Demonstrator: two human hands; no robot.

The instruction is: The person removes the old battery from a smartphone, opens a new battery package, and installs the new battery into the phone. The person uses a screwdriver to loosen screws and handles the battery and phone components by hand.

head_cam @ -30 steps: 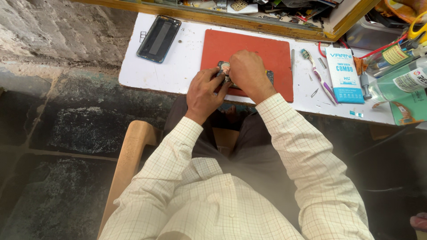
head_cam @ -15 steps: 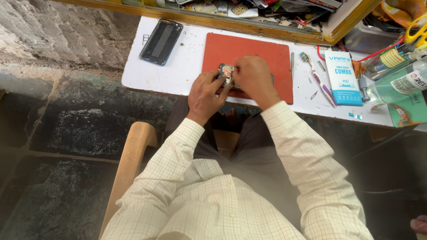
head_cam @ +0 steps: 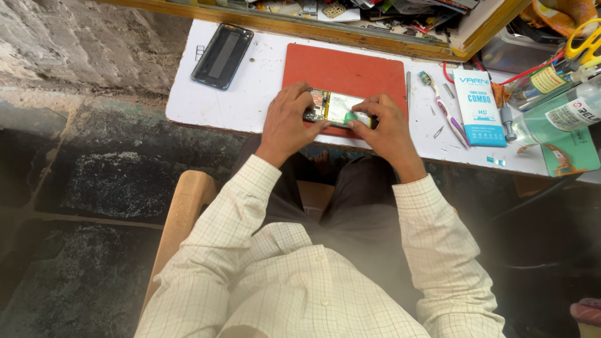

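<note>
An opened phone (head_cam: 333,107) with its inner parts showing lies on a red mat (head_cam: 350,69) at the near edge of a white table (head_cam: 250,100). My left hand (head_cam: 289,117) grips the phone's left end. My right hand (head_cam: 383,124) rests on its right end and pinches a small green pick (head_cam: 350,117) against the phone. Both cream checked sleeves reach up from the bottom of the view.
A detached phone screen (head_cam: 222,55) lies on the table's left part. Right of the mat sit a toothbrush (head_cam: 441,106), a blue box (head_cam: 479,106), small tools, bottles (head_cam: 557,112) and a green mat (head_cam: 566,156). A cluttered wooden tray (head_cam: 375,12) runs behind. A wooden chair edge (head_cam: 181,219) is at lower left.
My hands have spread apart along the phone, uncovering its open middle. The green pick now shows under my right fingers. The camera view has shifted slightly.
</note>
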